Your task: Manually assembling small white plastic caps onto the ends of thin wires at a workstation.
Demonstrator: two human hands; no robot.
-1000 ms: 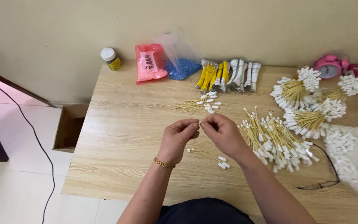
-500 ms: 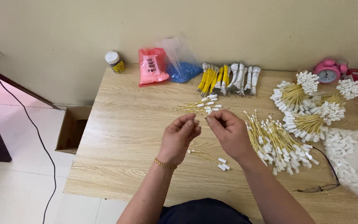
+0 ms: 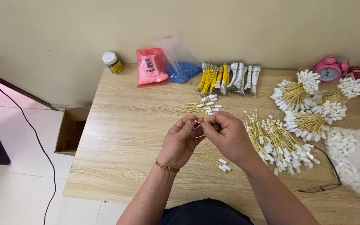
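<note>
Pinched between both hands: one thin yellow wire [image 3: 199,135], left hand [image 3: 181,141] and right hand [image 3: 228,135] fingertips meeting at a small white end piece, held above the table [image 3: 117,137].

Head view: hands have closed together since half a second ago (gap gone), so the piece looks seated or nearly so. Loose wire pile [image 3: 278,139] lies just right; two finished ones [image 3: 217,161] below.

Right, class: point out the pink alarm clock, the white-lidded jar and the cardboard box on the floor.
Pink alarm clock [image 3: 329,71], head view, on its round dial.
White-lidded jar [image 3: 113,62], head view, where the lid meets the yellow body.
Cardboard box [image 3: 72,130], head view, on its open inside.
</note>
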